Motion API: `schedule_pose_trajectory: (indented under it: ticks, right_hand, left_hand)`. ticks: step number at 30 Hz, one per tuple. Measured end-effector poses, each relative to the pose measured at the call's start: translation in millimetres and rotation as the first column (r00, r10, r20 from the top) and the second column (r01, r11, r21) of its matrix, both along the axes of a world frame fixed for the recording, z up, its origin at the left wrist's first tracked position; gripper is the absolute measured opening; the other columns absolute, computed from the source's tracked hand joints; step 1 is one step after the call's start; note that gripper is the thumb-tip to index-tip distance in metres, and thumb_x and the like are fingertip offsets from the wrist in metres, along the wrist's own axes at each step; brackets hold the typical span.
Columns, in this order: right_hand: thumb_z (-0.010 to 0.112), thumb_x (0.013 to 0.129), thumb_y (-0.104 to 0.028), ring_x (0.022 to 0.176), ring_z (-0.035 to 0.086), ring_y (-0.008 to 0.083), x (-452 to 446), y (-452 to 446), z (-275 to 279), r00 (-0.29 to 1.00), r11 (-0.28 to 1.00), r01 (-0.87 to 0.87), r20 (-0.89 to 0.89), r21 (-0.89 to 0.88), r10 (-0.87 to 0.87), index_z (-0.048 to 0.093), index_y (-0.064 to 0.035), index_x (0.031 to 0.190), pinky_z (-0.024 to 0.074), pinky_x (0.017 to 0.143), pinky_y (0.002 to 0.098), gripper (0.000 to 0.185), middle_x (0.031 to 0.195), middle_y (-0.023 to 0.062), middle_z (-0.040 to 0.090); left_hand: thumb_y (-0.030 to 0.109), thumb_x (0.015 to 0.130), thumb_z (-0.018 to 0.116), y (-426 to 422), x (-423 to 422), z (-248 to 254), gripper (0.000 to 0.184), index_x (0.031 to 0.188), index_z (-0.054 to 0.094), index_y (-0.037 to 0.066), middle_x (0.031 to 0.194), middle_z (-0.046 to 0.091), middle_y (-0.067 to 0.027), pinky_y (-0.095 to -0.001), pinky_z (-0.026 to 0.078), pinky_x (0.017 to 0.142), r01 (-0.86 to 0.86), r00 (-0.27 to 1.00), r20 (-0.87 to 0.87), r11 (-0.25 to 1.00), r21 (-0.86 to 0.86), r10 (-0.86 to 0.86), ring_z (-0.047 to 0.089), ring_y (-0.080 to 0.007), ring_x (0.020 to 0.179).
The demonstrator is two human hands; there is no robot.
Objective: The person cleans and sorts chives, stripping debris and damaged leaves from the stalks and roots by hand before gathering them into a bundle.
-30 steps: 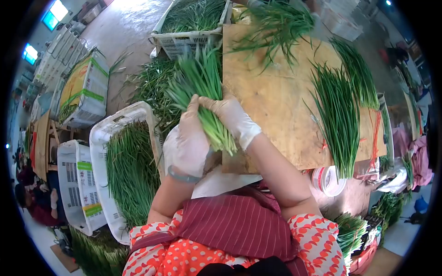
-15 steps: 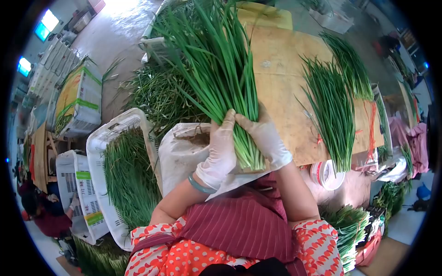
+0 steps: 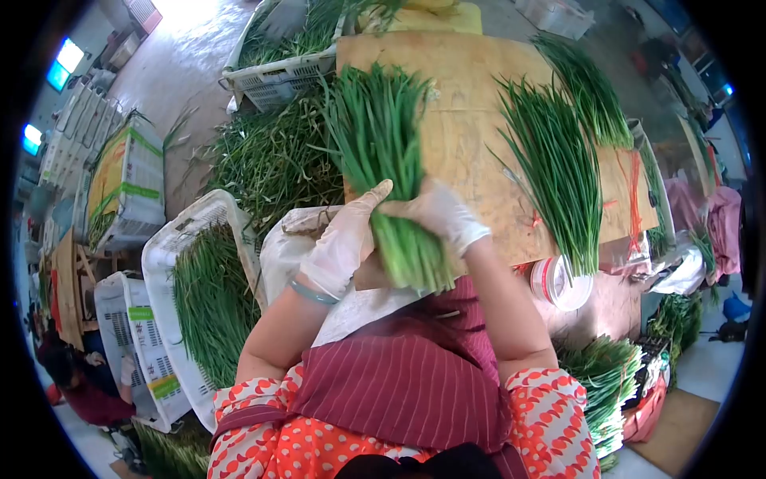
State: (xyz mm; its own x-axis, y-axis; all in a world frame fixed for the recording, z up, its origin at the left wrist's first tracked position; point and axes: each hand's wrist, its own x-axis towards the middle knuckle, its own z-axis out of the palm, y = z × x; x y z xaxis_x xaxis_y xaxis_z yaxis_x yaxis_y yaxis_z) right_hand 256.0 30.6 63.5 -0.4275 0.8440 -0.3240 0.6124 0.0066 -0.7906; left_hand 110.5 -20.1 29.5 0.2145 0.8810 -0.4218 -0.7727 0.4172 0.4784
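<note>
With both forearms reaching forward from the body and angled inward, the gloved left hand (image 3: pixel 347 239) and the gloved right hand (image 3: pixel 441 215) close around the lower, pale part of a bunch of green stalks (image 3: pixel 379 144), thumbs toward each other on its upper side. The bunch lies along the left edge of the wooden board (image 3: pixel 471 152), leaf tips pointing away from the person and cut ends toward the striped apron (image 3: pixel 399 391). Farther right, two more bunches (image 3: pixel 558 176) lie side by side on the board, near red ties (image 3: pixel 635 199).
</note>
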Motion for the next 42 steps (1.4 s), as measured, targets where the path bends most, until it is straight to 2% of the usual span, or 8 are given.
schedule_pose_trajectory:
  ticks: [4, 10, 12, 16, 26, 32, 34, 42]
  right_hand:
    - [0.08, 0.068, -0.029, 0.101, 0.058, 0.0233, -29, -24, -19, 0.853, 0.99, 0.134, -0.504, -0.046, -0.139, 0.038, 0.0024, 0.127, 0.0447, 0.086, 0.0313, 0.079, 0.11, 0.018, 0.06]
    - [0.079, 0.068, -0.021, 0.1, 0.058, 0.0253, -41, -22, 7, 0.69, 0.957, 0.254, -0.719, 0.136, -0.081, 0.035, -0.0019, 0.128, 0.0457, 0.087, 0.0339, 0.077, 0.111, 0.0167, 0.058]
    - [0.08, 0.066, -0.021, 0.101, 0.057, 0.0254, -41, -7, 21, 0.722, 0.837, 0.333, -0.688, 0.434, 0.07, 0.034, -0.0021, 0.129, 0.0455, 0.088, 0.0336, 0.08, 0.113, 0.0156, 0.056]
    - [0.082, 0.064, -0.019, 0.102, 0.055, 0.0226, -33, 0, 62, 0.697, 0.822, 0.321, -0.705, 0.47, 0.131, 0.033, -0.0024, 0.13, 0.046, 0.088, 0.0335, 0.084, 0.115, 0.0133, 0.055]
    - [0.083, 0.066, -0.02, 0.104, 0.053, 0.0162, -9, 14, -15, 0.659, 0.993, 0.109, -0.751, 0.041, -0.041, 0.039, -0.004, 0.126, 0.045, 0.09, 0.0312, 0.076, 0.113, 0.0067, 0.056]
    - [0.079, 0.07, -0.016, 0.102, 0.053, 0.018, -11, 25, -13, 0.604, 0.973, 0.214, -0.795, 0.086, -0.062, 0.04, -0.0018, 0.124, 0.0446, 0.089, 0.0314, 0.068, 0.112, 0.008, 0.056]
    - [0.078, 0.072, -0.016, 0.1, 0.054, 0.0205, -4, 33, -6, 0.802, 0.87, 0.263, -0.595, 0.417, 0.042, 0.039, 0.0002, 0.124, 0.0446, 0.088, 0.0316, 0.067, 0.11, 0.0105, 0.057]
    - [0.077, 0.073, -0.025, 0.089, 0.06, 0.0183, 32, 10, 80, 0.875, 0.992, 0.088, -0.482, 0.089, -0.035, 0.045, 0.0026, 0.123, 0.0484, 0.078, 0.03, 0.065, 0.101, 0.0128, 0.064]
  left_hand:
    - [0.015, 0.086, 0.062, -2, 0, 2, 0.028, 0.11, 0.057, 0.003, 0.103, 0.062, -0.0091, -0.0355, 0.051, 0.08, -0.134, 0.982, -0.148, 0.981, -0.141, 0.113, 0.059, -0.0201, 0.093]
    - [0.011, 0.081, 0.068, 1, -8, 51, 0.04, 0.117, 0.052, 0.002, 0.109, 0.06, -0.0073, -0.0321, 0.047, 0.087, -0.107, 0.887, -0.341, 0.857, 0.505, 0.312, 0.057, -0.0157, 0.098]
    - [0.009, 0.08, 0.069, 11, -7, 72, 0.041, 0.117, 0.051, 0.002, 0.109, 0.06, -0.0068, -0.031, 0.046, 0.088, -0.127, 0.884, -0.314, 0.826, 0.55, 0.345, 0.057, -0.0155, 0.099]
    - [0.006, 0.076, 0.072, 22, -3, 103, 0.047, 0.117, 0.05, 0.002, 0.11, 0.06, -0.0052, -0.0279, 0.045, 0.089, -0.113, 0.886, -0.233, 0.676, 0.729, 0.4, 0.057, -0.0155, 0.1]
    - [0.004, 0.071, 0.076, 30, -2, 36, 0.045, 0.112, 0.056, 0.001, 0.107, 0.062, -0.0076, -0.0282, 0.049, 0.084, 0.151, 0.864, -0.484, 0.846, 0.511, 0.138, 0.059, -0.0155, 0.095]
    - [0.012, 0.077, 0.073, 36, 19, 44, 0.04, 0.112, 0.057, 0.003, 0.104, 0.063, -0.0043, -0.027, 0.044, 0.087, -0.043, 0.834, -0.422, 0.804, 0.593, 0.356, 0.058, -0.0132, 0.094]
    - [0.014, 0.079, 0.071, 32, 23, 73, 0.039, 0.113, 0.057, 0.002, 0.104, 0.063, -0.0043, -0.0269, 0.044, 0.087, -0.007, 0.789, -0.483, 0.791, 0.612, 0.381, 0.057, -0.0135, 0.095]
    - [0.02, 0.087, 0.06, 43, 52, 81, 0.029, 0.11, 0.058, 0.002, 0.099, 0.063, -0.0073, -0.0313, 0.049, 0.08, 0.001, 0.991, -0.132, 0.96, 0.281, 0.037, 0.06, -0.0182, 0.089]
